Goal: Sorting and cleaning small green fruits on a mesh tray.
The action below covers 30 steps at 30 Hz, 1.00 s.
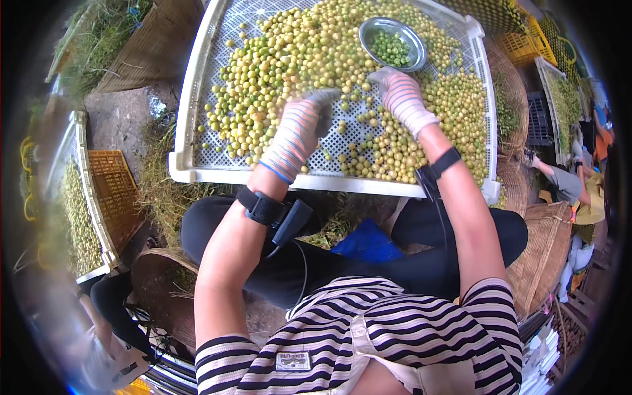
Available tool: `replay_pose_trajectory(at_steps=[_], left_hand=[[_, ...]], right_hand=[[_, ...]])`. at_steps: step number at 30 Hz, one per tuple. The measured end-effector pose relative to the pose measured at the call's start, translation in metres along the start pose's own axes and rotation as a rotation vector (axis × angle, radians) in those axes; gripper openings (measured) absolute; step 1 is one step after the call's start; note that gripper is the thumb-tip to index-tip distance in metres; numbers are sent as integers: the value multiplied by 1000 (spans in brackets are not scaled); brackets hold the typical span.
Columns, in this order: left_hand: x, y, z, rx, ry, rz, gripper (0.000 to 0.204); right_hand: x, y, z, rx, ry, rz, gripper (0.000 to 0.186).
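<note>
A white slatted tray (pixel 181 131) in front of me holds a layer of small round yellow-green fruits (pixel 263 79). My left hand (pixel 297 128), in a striped glove with grey fingers, hovers low over the fruits near the tray's middle. Its fingers point right, apart from the thumb and somewhat blurred; I make out nothing held. To the right, my right hand (pixel 403 97), gloved alike, is just below a metal bowl (pixel 421 56), its grey fingers bent down toward the fruits. What lies under those fingers is hidden. Greener fruits (pixel 388 49) lie inside the bowl.
At left another fruit-filled tray (pixel 85 171) leans near an orange crate (pixel 113 187). Woven baskets (pixel 161 289) stand by my knees, and a large one (pixel 540 257) lies at right. Other people (pixel 586 191) sit at far right and lower left. Dry stems litter the ground.
</note>
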<state>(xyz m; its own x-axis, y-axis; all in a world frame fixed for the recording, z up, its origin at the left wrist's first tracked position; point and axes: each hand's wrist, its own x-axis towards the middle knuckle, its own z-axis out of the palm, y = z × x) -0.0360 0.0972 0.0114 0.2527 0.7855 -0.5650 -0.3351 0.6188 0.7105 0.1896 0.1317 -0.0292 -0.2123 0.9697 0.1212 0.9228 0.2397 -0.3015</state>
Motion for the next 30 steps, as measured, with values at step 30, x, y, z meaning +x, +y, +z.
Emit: replay_pose_trajectory(at_steps=[30], left_hand=[[19,-34,-11,-223,-76,-177,28]], right_hand=[[51,1,9,356,-242,105,20]])
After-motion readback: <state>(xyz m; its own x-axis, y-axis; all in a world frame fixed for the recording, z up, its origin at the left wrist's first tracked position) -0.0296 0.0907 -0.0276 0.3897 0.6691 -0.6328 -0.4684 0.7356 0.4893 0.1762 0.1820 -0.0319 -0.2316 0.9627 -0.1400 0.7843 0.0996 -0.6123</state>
